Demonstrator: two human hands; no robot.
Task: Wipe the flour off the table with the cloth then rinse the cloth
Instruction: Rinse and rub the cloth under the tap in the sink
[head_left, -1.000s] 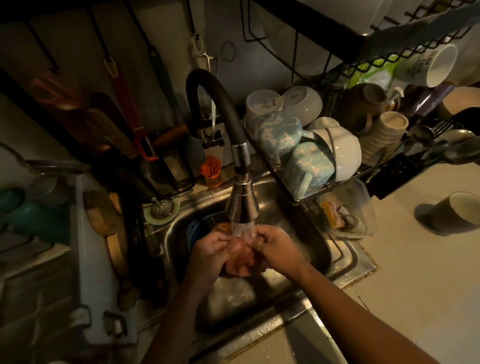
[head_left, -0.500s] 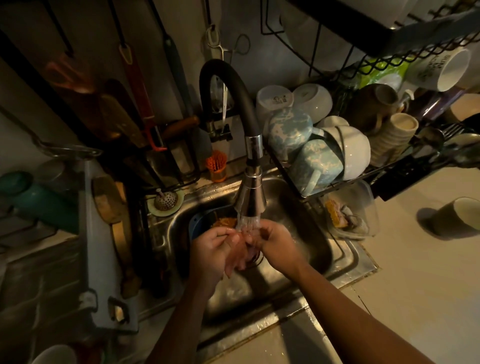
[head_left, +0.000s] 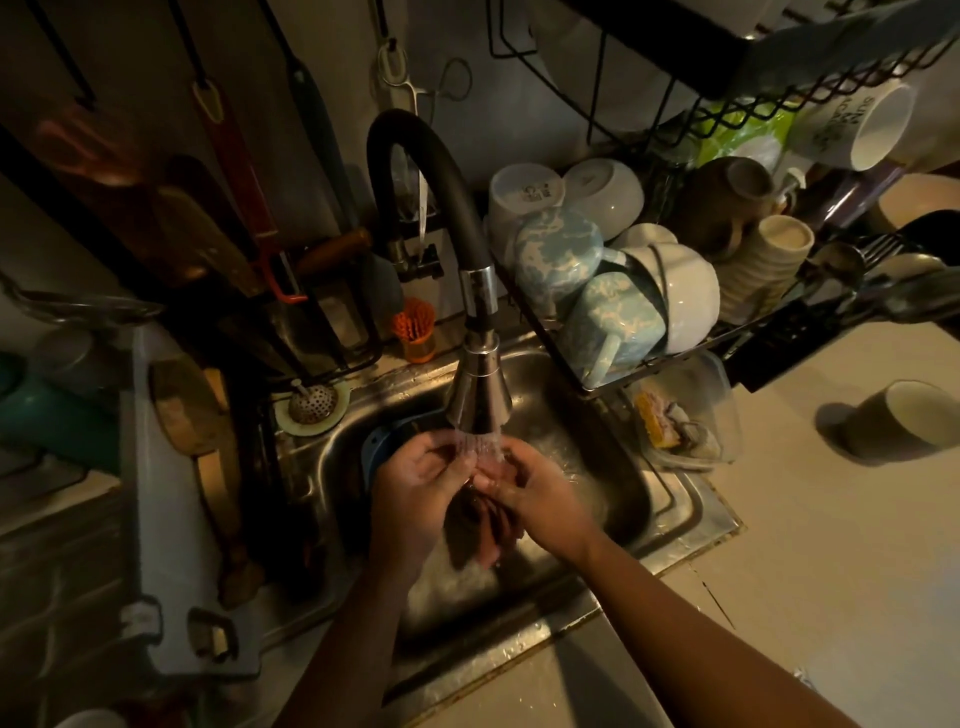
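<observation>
1. I judge this to be the rinse; I would work the cloth (head_left: 488, 538) fold by fold under the stream (head_left: 480, 444), squeezing until the run-off looks clear, low in the sink (head_left: 691, 519) to spare the tabletop (head_left: 831, 545).
2. The cloth sits at frame centre, bunched between both hands just under the tap (head_left: 478, 389); its tail hangs below them.
3. Left hand (head_left: 415, 486): grip curled round the cloth's left side; right hand (head_left: 543, 501): fingers pinching its right side; both forearms rise from the lower edge, wrists turned inward.
</observation>
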